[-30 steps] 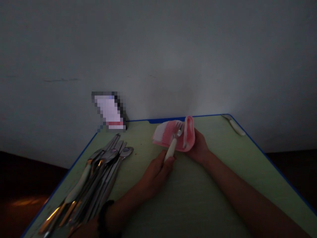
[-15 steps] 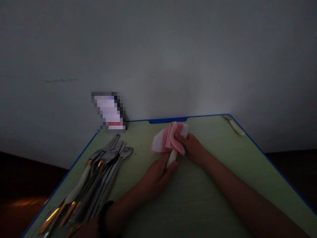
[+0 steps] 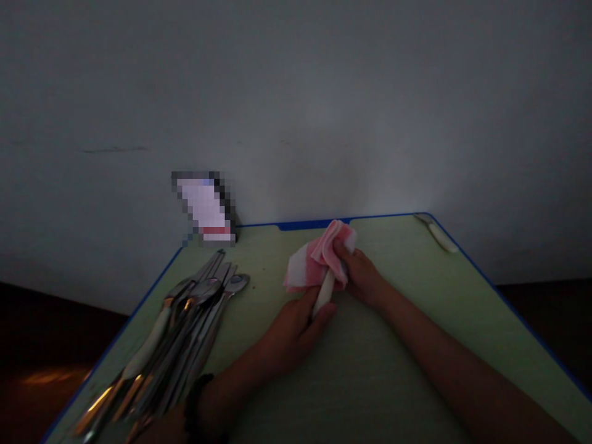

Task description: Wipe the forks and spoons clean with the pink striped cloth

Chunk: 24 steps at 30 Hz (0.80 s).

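My left hand [image 3: 298, 324] is closed around the white handle [image 3: 325, 291] of a piece of cutlery. The far end of that piece is hidden inside a folded pink-and-white cloth [image 3: 305, 265], so I cannot tell its kind. My right hand [image 3: 363, 271] pinches the cloth around the hidden end, thumb on top. Both hands are over the middle of the table. Left of my left hand lies a pile of cutlery [image 3: 185, 333], with spoons and other metal pieces, some with white or gold-coloured handles.
A phone-like device [image 3: 206, 206], blurred out, leans against the grey wall [image 3: 324, 111] at the back left. A white-handled utensil [image 3: 439, 235] lies at the far right corner. The light green table [image 3: 393, 345] has a blue edge.
My right hand and the cloth have shifted slightly along the utensil, away from my left hand, and a bit more of the white handle shows. The pile has not moved.
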Motion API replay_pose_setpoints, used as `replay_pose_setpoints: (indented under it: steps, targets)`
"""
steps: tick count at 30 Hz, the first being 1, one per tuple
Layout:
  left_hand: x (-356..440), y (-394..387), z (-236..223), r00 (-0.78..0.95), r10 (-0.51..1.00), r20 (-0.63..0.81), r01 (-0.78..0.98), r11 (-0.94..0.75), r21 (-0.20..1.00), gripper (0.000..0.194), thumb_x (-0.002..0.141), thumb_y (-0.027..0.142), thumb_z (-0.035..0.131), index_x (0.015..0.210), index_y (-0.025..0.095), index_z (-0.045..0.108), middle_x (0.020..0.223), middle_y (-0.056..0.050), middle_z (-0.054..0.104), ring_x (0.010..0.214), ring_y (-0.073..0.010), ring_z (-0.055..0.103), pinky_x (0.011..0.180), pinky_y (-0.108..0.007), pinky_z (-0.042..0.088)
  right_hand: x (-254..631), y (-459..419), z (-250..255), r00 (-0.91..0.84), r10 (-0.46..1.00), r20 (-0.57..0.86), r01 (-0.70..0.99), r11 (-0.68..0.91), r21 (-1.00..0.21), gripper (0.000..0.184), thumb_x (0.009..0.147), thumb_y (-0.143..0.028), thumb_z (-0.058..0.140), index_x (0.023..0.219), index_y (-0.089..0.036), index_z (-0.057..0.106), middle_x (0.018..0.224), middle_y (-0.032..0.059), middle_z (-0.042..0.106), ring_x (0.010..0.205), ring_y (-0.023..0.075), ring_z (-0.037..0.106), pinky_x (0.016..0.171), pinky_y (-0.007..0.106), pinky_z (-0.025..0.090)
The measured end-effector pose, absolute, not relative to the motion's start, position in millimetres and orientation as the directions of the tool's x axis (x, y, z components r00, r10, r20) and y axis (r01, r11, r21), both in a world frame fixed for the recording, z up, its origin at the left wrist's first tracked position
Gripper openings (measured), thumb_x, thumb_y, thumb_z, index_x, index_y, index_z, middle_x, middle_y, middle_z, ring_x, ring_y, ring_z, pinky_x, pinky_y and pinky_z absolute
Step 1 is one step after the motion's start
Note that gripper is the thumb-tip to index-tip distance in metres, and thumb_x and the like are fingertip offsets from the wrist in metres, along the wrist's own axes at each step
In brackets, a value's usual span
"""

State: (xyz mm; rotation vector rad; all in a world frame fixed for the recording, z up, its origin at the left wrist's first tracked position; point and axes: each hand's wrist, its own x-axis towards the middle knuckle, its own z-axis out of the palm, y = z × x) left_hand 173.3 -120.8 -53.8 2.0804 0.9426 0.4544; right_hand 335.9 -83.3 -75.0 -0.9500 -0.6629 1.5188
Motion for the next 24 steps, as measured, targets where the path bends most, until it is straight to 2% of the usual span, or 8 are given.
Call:
replay_pose_setpoints:
  steps: [4,8,16,20,24]
  targets:
    - [173.1,-119.8,-53.8,0.654,0.757,-0.008,0.466,-0.394,0.792,0.027,0.093,0.038,0.036,0.096,0.016,0.051,0.084,-0.003,0.06,0.072,-0.0163,0.054,0.067,-0.028,0.043,335.7,-82.9,-73.5,0.019,0.975,-0.223,-0.559,-0.174,-0.811,0.039,0.061,-0.053,0.069,0.065,-0.015,0.059,0.053,-0.0013,0.056,0.049,0.01,0.046,0.049,0.024,0.035]
    - [169.6,-120.0,-48.9,0.714,0.698,-0.06,0.439,-0.379,0.815,0.029,0.094,0.037,0.031,0.09,0.016,0.052,0.073,0.001,0.055,0.064,-0.0134,0.05,0.06,-0.024,0.039,337.3,-82.1,-72.0,-0.007,0.97,-0.245,-0.622,-0.196,-0.758,0.034,0.061,-0.045,0.073,0.07,-0.015,0.061,0.058,-0.0005,0.059,0.052,0.0105,0.05,0.052,0.024,0.039]
    - [163.0,-120.2,-44.1,0.812,0.583,-0.001,0.299,-0.416,0.858,0.017,0.09,0.028,0.04,0.088,0.017,0.052,0.074,0.002,0.05,0.068,-0.0124,0.049,0.063,-0.022,0.038,340.7,-80.2,-71.4,-0.033,0.957,-0.289,-0.676,-0.235,-0.698,0.032,0.06,-0.04,0.076,0.072,-0.014,0.062,0.06,-0.0014,0.059,0.055,0.011,0.051,0.057,0.025,0.042]
    - [162.9,-120.3,-44.4,0.816,0.578,-0.035,0.325,-0.407,0.854,0.026,0.091,0.024,0.033,0.082,0.016,0.056,0.067,0.003,0.05,0.062,-0.0116,0.048,0.059,-0.021,0.037,340.9,-82.0,-70.3,-0.039,0.96,-0.277,-0.659,-0.233,-0.715,0.032,0.062,-0.042,0.074,0.072,-0.015,0.062,0.061,0.0001,0.06,0.055,0.0115,0.05,0.056,0.026,0.04]
    - [163.1,-120.8,-45.8,0.827,0.558,-0.064,0.338,-0.404,0.85,0.033,0.093,0.028,0.032,0.083,0.015,0.06,0.06,0.003,0.048,0.055,-0.0105,0.046,0.055,-0.02,0.036,341.3,-81.9,-71.3,-0.035,0.963,-0.266,-0.65,-0.224,-0.726,0.031,0.064,-0.044,0.071,0.073,-0.015,0.062,0.063,0.0007,0.06,0.056,0.012,0.05,0.057,0.026,0.041]
